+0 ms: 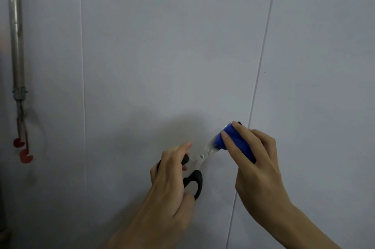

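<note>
My left hand point(170, 177) grips a pair of scissors point(195, 175) by its black handles, low in the middle of the view. The steel blades point up and right and reach a blue roll of tape point(235, 141). My right hand point(257, 163) holds that roll, with fingers curled over its top and side. The blade tips sit at the roll's lower left edge, partly hidden by it. Both hands work in front of a pale grey wall panel point(162, 56).
The wall has vertical panel seams point(261, 62) to the left and right of the hands. A metal pipe point(17, 35) runs down the far left, with wires ending in red tips point(23, 151) hanging from its lower end.
</note>
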The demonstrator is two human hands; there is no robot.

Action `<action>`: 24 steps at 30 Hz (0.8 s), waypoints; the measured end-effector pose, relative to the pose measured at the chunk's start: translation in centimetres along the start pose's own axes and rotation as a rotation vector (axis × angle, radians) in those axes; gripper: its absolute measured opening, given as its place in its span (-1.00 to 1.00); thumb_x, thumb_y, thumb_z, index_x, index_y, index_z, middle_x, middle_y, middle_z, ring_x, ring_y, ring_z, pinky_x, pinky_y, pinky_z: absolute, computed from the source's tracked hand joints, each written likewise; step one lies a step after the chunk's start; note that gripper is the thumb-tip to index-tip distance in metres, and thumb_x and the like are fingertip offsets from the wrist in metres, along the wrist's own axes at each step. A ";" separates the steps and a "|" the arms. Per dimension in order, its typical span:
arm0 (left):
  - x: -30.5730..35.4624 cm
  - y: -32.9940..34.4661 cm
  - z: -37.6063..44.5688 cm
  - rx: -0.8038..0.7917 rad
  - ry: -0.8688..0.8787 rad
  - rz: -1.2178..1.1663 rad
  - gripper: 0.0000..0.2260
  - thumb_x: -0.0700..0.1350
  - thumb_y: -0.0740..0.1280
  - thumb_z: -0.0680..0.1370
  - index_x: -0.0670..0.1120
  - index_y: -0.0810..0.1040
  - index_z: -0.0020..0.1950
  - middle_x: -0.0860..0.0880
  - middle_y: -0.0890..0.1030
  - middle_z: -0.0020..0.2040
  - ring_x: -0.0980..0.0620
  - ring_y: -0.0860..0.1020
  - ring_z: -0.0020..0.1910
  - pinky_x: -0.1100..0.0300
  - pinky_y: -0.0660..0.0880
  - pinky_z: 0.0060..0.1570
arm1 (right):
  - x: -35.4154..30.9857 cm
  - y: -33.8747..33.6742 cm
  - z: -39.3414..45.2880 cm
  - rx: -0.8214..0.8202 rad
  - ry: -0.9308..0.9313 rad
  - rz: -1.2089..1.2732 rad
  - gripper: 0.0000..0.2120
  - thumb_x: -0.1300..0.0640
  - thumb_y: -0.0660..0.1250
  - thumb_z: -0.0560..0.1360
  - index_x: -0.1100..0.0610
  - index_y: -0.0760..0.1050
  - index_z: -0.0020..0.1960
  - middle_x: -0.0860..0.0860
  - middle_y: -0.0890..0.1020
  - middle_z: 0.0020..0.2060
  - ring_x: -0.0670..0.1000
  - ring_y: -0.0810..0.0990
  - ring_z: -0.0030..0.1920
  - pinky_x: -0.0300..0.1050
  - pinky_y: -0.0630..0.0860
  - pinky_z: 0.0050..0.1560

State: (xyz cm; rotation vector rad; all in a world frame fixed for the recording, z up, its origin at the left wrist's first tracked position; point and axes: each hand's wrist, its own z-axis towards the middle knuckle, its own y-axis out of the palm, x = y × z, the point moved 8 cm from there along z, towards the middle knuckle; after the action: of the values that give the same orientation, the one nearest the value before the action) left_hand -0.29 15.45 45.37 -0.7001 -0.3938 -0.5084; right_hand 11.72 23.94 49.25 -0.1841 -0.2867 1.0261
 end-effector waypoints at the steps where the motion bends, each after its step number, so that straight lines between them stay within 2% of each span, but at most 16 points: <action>1: 0.0 0.0 0.1 0.003 0.003 0.010 -0.28 -0.18 0.10 0.40 0.56 -0.13 0.22 0.42 0.11 0.21 0.29 0.22 0.29 0.62 0.10 0.13 | -0.1 -0.1 0.1 0.007 -0.005 -0.002 -0.52 0.40 0.07 0.42 0.29 0.52 0.28 0.16 0.37 0.33 0.19 0.35 0.22 -0.02 0.39 0.18; 3: -0.1 -0.2 0.5 0.046 0.019 0.035 -0.25 -0.17 0.20 0.46 0.59 -0.13 0.21 0.41 0.13 0.20 0.33 0.25 0.25 0.62 0.13 0.11 | -0.3 -0.2 0.2 0.017 -0.015 -0.006 -0.52 0.38 0.04 0.44 0.30 0.52 0.27 0.16 0.36 0.33 0.19 0.35 0.22 0.00 0.40 0.19; 5: -0.1 -0.8 0.9 0.122 0.045 0.084 -0.17 -0.25 0.34 0.47 0.58 -0.04 0.23 0.36 0.23 0.16 0.33 0.33 0.17 0.62 0.19 0.09 | -0.3 -0.2 0.1 0.019 -0.019 -0.004 -0.53 0.39 0.05 0.44 0.29 0.52 0.28 0.16 0.36 0.33 0.19 0.35 0.23 0.00 0.40 0.20; 6: -0.1 -1.2 1.0 0.173 0.056 0.115 -0.16 -0.31 0.41 0.43 0.51 0.06 0.26 0.31 0.30 0.12 0.32 0.37 0.13 0.63 0.22 0.07 | -0.3 0.0 0.1 0.015 -0.017 -0.002 -0.53 0.41 0.07 0.44 0.29 0.52 0.28 0.17 0.37 0.33 0.19 0.35 0.23 -0.01 0.39 0.20; 9: 0.0 -2.2 1.2 0.285 0.086 0.207 -0.23 -0.38 0.53 0.27 0.10 0.27 0.32 0.08 0.39 0.07 0.40 0.43 0.05 0.70 0.24 -0.04 | -0.2 0.5 -0.3 -0.003 -0.014 -0.008 -0.51 0.45 0.14 0.40 0.28 0.52 0.29 0.18 0.38 0.35 0.19 0.35 0.24 -0.08 0.38 0.23; 12: 0.1 -2.4 1.4 0.304 0.117 0.264 -0.25 -0.35 0.56 0.24 -0.02 0.31 0.31 0.04 0.35 0.13 0.23 0.48 0.00 0.68 0.25 -0.03 | -0.3 0.6 -0.4 -0.013 -0.020 0.001 -0.48 0.48 0.18 0.38 0.26 0.51 0.30 0.17 0.38 0.35 0.19 0.36 0.24 -0.12 0.35 0.26; 15: -0.2 -2.4 1.5 0.305 0.102 0.254 -0.20 -0.30 0.58 0.24 -0.01 0.26 0.37 0.02 0.33 0.21 0.15 0.46 0.07 0.67 0.22 0.05 | -1.0 0.5 -0.6 -0.029 -0.052 0.012 -0.48 0.48 0.16 0.41 0.24 0.47 0.33 0.17 0.38 0.36 0.20 0.36 0.25 -0.05 0.38 0.23; 18: -0.5 -2.1 1.5 0.287 0.082 0.198 -0.12 -0.27 0.57 0.28 0.09 0.14 0.42 -0.01 0.34 0.34 0.26 0.45 0.17 0.65 0.23 0.10 | -1.8 0.8 -1.2 -0.060 -0.098 0.006 -0.55 0.46 0.05 0.53 0.24 0.46 0.34 0.16 0.36 0.39 0.21 0.36 0.28 -0.06 0.38 0.30; 21: -0.8 -1.9 1.5 0.289 0.063 0.196 -0.13 -0.16 0.55 0.33 0.20 0.06 0.41 0.01 0.41 0.37 0.21 0.43 0.24 0.63 0.22 0.13 | -3.0 0.6 -1.4 -0.060 -0.181 0.008 -0.56 0.37 -0.08 0.64 0.27 0.51 0.32 0.18 0.37 0.38 0.25 0.40 0.27 0.03 0.46 0.25; 24: -1.0 -1.7 1.7 0.289 0.058 0.209 -0.17 -0.13 0.55 0.31 0.15 0.13 0.40 0.11 0.43 0.30 0.21 0.39 0.22 0.64 0.16 0.16 | -4.7 0.1 -1.4 -0.033 -0.312 -0.045 -0.65 0.31 0.02 0.66 0.29 0.54 0.26 0.23 0.46 0.35 0.27 0.45 0.25 0.07 0.54 0.15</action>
State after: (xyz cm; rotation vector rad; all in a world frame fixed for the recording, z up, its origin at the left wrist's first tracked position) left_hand -2.41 15.82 46.93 -0.4394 -0.3274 -0.2657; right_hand 9.80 19.90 47.20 -0.0456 -0.5886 1.0046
